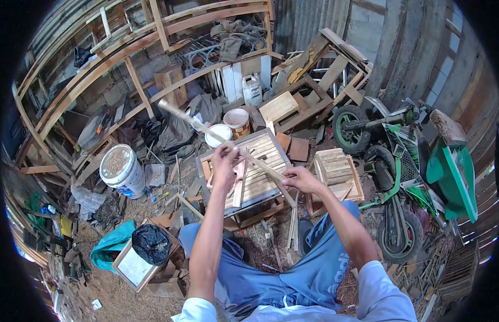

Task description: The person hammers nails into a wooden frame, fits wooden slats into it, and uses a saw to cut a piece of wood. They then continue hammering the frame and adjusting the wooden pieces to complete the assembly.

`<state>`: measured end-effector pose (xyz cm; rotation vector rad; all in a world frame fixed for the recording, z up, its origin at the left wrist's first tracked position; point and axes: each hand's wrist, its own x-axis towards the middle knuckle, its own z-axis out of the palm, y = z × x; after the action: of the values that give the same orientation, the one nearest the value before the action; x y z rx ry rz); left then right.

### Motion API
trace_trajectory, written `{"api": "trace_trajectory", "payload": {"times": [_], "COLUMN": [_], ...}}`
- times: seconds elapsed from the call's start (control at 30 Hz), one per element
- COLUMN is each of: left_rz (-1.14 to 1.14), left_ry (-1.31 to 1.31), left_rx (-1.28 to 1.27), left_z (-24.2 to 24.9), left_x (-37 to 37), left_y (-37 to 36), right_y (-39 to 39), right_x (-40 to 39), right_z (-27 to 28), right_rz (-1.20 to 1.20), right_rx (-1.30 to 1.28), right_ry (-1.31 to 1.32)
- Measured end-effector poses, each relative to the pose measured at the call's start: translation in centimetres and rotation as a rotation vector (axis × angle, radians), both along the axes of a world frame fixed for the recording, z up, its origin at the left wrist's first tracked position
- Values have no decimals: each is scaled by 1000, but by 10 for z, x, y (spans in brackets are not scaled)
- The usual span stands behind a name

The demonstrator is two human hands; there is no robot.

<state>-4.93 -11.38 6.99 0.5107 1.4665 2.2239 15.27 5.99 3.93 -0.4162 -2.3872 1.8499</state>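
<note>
A long, thin wooden strip (198, 124) runs slantwise over the low slatted wooden table (263, 146), its far end up at the left. My left hand (225, 165) is closed on it around its middle. At the near right end, my right hand (303, 180) pinches the strip between thumb and fingers. Below my left hand a short flat wood piece (238, 192) lies on the slats. Another narrow piece slants down from under my right hand past the table's front edge.
To the right stands a wooden crate (335, 165), with a small green motorbike (397, 161) beyond. White buckets (120, 170) are at the left and behind the table. A board with a black plastic bag (150, 244) lies lower left. Scrap wood and shavings cover the floor.
</note>
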Motion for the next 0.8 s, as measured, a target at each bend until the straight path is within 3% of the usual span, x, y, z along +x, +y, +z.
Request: {"api": "trace_trajectory", "payload": {"times": [0.13,0.23,0.37,0.4,0.5,0.63,0.67,0.77,0.8], "left_rz": [19,-32,102,168,350,299,161,-119,-46], "left_ry": [-63,-54,453,510,1147,1482,1448,1022,994], "left_rx": [45,-229,-758,-802,-433,-568,-621,-774,-624], "left_z": [-28,-40,-49,-62,-46,-36,-46,-79,-84], "left_x": [-8,-4,21,25,42,28,22,3,-1], "left_y": [-8,-21,-36,-37,-20,-1,-6,-16,-19], "right_y": [20,28,32,33,28,28,29,27,30], "right_x": [4,-3,-12,-16,-21,-33,-35,-45,-51], "right_z": [-13,-25,-31,-35,-23,-27,-25,-23,-32], "right_rz": [-62,-50,-72,-77,-17,2,-13,-89,-143], "right_rx": [-19,34,321,256,248,248,193,389,288], "right_ry": [2,-15,-19,-84,-81,-45,-123,-74,61]}}
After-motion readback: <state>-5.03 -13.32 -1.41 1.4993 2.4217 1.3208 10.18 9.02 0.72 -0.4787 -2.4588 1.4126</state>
